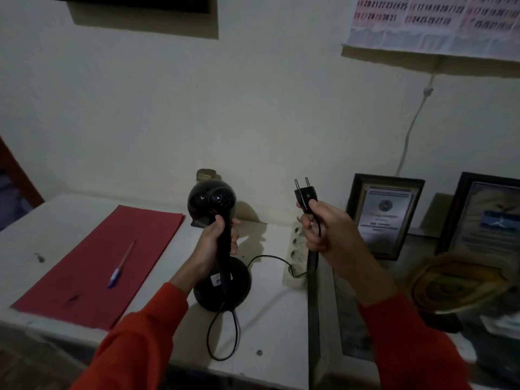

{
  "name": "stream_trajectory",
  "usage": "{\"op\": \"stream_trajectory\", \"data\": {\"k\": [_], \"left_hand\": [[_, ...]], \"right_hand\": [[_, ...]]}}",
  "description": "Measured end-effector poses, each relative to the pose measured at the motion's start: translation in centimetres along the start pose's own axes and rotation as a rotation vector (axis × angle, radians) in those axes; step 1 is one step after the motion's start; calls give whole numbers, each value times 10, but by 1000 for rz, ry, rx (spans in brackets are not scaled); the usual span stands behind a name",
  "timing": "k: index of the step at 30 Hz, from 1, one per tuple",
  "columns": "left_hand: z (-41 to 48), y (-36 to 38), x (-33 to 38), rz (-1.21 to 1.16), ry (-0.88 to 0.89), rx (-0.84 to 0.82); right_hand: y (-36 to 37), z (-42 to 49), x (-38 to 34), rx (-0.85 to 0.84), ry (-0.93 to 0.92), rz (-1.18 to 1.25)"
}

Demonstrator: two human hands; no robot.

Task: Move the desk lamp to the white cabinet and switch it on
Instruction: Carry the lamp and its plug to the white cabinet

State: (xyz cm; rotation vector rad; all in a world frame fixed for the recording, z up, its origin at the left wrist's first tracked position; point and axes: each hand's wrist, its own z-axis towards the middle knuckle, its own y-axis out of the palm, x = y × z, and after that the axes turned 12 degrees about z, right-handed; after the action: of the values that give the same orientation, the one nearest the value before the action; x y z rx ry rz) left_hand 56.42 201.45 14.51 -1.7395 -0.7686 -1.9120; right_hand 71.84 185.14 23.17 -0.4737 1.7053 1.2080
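Observation:
A black desk lamp with a round head and round base is at the middle of the white cabinet top. My left hand is wrapped around its neck; I cannot tell whether the base rests on the top. My right hand holds the lamp's black two-pin plug up in the air, pins pointing up. The black cord loops over the cabinet's front. A white power strip lies just below the plug, with nothing plugged in that I can see. The lamp is dark.
A red folder with a blue pen lies on the left of the cabinet. Two framed certificates lean against the wall on the right, beside a plaque. A calendar hangs above.

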Motion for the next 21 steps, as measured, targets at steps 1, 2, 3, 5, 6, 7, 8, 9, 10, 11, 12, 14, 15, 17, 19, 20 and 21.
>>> {"op": "stream_trajectory", "data": {"k": [1,2,3,5,6,7,8,9,10,11,12,14,15,17,19,20,21], "left_hand": [[0,0,-1,-5,-1,-9],[-1,0,-1,-9,-3,-15],[-2,0,1,-9,-2,-19],[-4,-2,4,17,-11,-24],[-4,-3,6,37,-28,-27],[-6,-4,8,63,-45,-30],[-7,-5,9,103,-63,-26],[-10,-6,10,159,-78,-12],[-13,-8,9,230,-85,14],[-17,-9,8,309,-81,48],[-22,-11,6,379,-71,85],[-36,-11,-2,474,-52,135],[-43,-11,-7,511,-41,145],[-56,-6,-19,570,-31,157],[-69,1,-30,609,5,190],[-75,5,-35,638,23,221],[-81,9,-41,685,32,262]], "right_hand": [[-1,1,1,12,3,-5],[-2,1,2,20,5,-6],[-3,0,3,23,8,-5],[-6,-1,5,16,11,1],[-7,-2,5,16,9,4],[-9,-4,7,19,6,8],[-11,-5,8,20,3,13],[-12,-6,9,18,1,19],[-12,-8,10,13,2,26],[-13,-9,11,6,6,36],[-14,-11,12,0,14,45],[-17,-15,15,4,37,48],[-18,-17,17,15,50,47],[-20,-22,22,42,76,47],[-23,-27,28,88,106,49],[-25,-29,31,113,125,54],[-27,-31,35,135,146,60]]}}
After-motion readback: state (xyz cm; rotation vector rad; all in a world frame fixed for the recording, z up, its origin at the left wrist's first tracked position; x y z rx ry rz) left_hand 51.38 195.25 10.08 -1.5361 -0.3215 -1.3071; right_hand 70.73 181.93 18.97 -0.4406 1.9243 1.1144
